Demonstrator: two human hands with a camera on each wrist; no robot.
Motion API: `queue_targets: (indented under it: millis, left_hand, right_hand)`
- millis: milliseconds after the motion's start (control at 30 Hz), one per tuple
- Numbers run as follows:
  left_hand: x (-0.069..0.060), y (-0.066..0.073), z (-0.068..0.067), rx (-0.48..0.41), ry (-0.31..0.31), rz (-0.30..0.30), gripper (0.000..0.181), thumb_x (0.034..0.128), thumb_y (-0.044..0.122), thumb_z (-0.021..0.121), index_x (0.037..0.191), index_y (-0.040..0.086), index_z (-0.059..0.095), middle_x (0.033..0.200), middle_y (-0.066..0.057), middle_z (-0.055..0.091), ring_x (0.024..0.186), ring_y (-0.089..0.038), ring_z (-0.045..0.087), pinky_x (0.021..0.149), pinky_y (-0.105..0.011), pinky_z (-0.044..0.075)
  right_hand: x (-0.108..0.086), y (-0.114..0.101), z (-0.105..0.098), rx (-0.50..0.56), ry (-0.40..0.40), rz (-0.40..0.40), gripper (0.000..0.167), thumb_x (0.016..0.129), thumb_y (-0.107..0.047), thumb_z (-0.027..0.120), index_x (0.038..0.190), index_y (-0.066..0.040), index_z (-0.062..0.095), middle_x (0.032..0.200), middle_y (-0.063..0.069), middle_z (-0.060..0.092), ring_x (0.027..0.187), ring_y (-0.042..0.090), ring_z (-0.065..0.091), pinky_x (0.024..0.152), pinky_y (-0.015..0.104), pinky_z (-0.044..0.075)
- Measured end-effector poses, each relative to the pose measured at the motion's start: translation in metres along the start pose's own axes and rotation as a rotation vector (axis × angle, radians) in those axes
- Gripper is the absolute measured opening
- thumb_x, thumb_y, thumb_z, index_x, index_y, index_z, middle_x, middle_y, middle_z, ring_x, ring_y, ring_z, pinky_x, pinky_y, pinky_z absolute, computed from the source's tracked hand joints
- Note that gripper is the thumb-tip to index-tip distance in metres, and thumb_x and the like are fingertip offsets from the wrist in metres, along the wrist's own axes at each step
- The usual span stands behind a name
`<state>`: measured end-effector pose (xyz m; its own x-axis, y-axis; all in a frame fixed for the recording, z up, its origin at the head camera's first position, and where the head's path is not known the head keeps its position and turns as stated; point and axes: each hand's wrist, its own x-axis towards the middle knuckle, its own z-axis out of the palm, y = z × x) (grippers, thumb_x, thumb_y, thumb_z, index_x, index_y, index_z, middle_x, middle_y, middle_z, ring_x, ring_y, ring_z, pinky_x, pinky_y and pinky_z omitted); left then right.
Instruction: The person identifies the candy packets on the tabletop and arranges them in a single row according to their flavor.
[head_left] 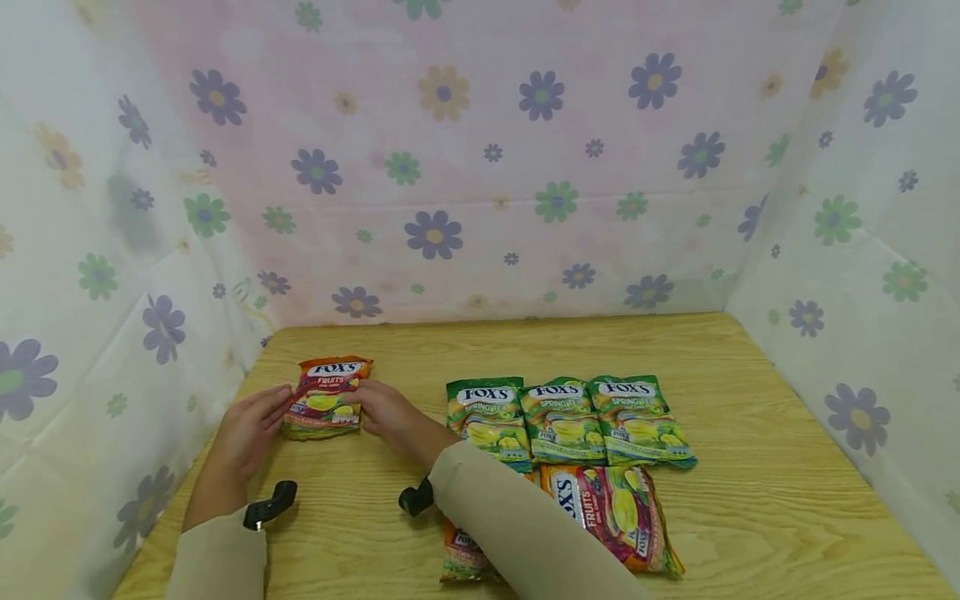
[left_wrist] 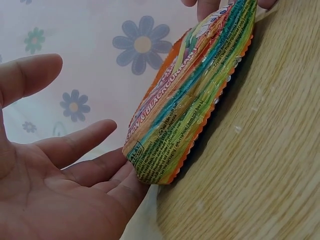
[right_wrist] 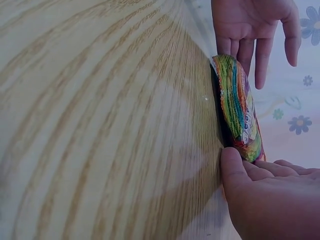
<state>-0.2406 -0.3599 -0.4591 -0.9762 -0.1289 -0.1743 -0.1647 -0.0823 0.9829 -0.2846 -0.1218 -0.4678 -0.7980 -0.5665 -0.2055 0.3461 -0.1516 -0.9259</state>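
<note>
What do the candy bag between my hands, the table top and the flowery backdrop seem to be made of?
Candy bag: probably thin plastic film, glossy; highlights and serrated edges suggest it.
Table top: wood or wood-look laminate, smooth; grain and soft reflections show.
Backdrop: fabric or plastic sheeting, fairly matte; creases suggest something thin.

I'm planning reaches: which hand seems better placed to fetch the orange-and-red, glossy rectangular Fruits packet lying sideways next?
Right hand, probably: it lies nearer the sideways packet; the left hand is farther left, touching a matching packet.
</note>
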Motion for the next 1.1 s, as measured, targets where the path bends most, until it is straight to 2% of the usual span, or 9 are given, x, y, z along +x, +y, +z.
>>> queue_targets:
  millis: [100,167,233,400,600,767,867,1000,1100]
  left_hand:
    - [0.0011,0.0003,0.0024,0.033,-0.001,-0.016,0.04,0.1048,0.043,0.059,0.139,0.022,0.06,0.142,0.011,0.056,0.156,-0.022,0.029,0.128,-0.037,0.021]
    - [0.0023,0.0,0.0038,0.06,0.003,-0.03,0.06,0.1051,0.045,0.057,0.153,0.012,0.046,0.155,0.001,0.046,0.158,-0.026,0.024,0.129,-0.038,0.02]
    - [0.0033,-0.0004,0.0051,0.067,0.016,-0.047,0.075,0.1049,0.046,0.057,0.161,0.003,0.031,0.161,-0.003,0.038,0.158,-0.027,0.024,0.129,-0.038,0.021]
    - [0.0053,-0.0016,0.0065,0.049,0.041,-0.077,0.082,0.1041,0.048,0.058,0.162,0.0,0.026,0.165,-0.008,0.034,0.158,-0.027,0.025,0.129,-0.038,0.022]
    - [0.0052,-0.0004,0.0089,0.051,0.033,-0.073,0.082,0.1068,0.048,0.052,0.163,-0.002,0.019,0.173,-0.017,0.016,0.16,-0.03,0.019,0.129,-0.039,0.018]
    - [0.0046,0.001,0.0097,0.045,0.044,-0.068,0.085,0.105,0.052,0.053,0.163,-0.001,0.021,0.172,-0.016,0.018,0.159,-0.03,0.021,0.129,-0.039,0.018]
    - [0.0042,0.0005,0.008,0.023,0.048,-0.065,0.082,0.1042,0.05,0.056,0.162,0.001,0.027,0.168,-0.011,0.031,0.158,-0.027,0.024,0.129,-0.038,0.02]
    - [0.0033,-0.0002,0.004,-0.018,0.055,-0.065,0.071,0.1052,0.047,0.056,0.16,0.006,0.035,0.15,0.003,0.049,0.155,-0.023,0.029,0.128,-0.036,0.022]
    - [0.003,0.0002,0.0031,-0.029,0.058,-0.071,0.072,0.1055,0.047,0.055,0.161,0.007,0.033,0.152,-0.001,0.046,0.156,-0.023,0.028,0.128,-0.036,0.021]
  right_hand:
    - [0.002,0.0,-0.0008,-0.018,-0.013,-0.003,0.064,0.1,-0.031,0.064,0.157,-0.009,0.044,0.168,0.005,0.033,0.158,0.03,0.024,0.124,0.057,0.03]
    - [0.0028,0.0003,-0.0012,-0.028,-0.023,-0.007,0.059,0.102,-0.03,0.062,0.155,-0.009,0.048,0.167,0.004,0.036,0.158,0.029,0.025,0.124,0.057,0.03]
    - [0.0029,0.0005,-0.0019,-0.034,-0.032,-0.004,0.057,0.103,-0.031,0.062,0.153,-0.009,0.049,0.165,0.004,0.038,0.158,0.029,0.025,0.124,0.057,0.03]
    - [0.0031,0.002,-0.0028,-0.039,-0.029,0.004,0.061,0.103,-0.031,0.063,0.156,-0.007,0.045,0.166,0.005,0.036,0.158,0.03,0.026,0.124,0.056,0.031]
    - [0.0028,0.0018,-0.0036,-0.039,-0.004,0.008,0.069,0.102,-0.03,0.064,0.16,-0.005,0.036,0.171,0.007,0.025,0.159,0.031,0.02,0.125,0.057,0.03]
    - [0.0029,0.0002,-0.0035,-0.044,0.015,0.014,0.071,0.102,-0.032,0.063,0.161,-0.005,0.035,0.171,0.008,0.026,0.159,0.031,0.022,0.124,0.057,0.03]
    - [0.0026,-0.0005,-0.0038,-0.053,0.008,0.018,0.072,0.103,-0.038,0.061,0.161,-0.005,0.034,0.17,0.008,0.028,0.159,0.031,0.023,0.125,0.056,0.03]
    - [0.0029,-0.0009,-0.0045,-0.045,-0.012,0.021,0.076,0.102,-0.045,0.06,0.161,-0.005,0.033,0.168,0.007,0.032,0.159,0.03,0.024,0.125,0.055,0.03]
    - [0.0026,-0.0019,-0.0051,-0.018,-0.019,0.027,0.077,0.101,-0.047,0.061,0.161,-0.006,0.035,0.167,0.006,0.035,0.158,0.03,0.026,0.125,0.054,0.03]
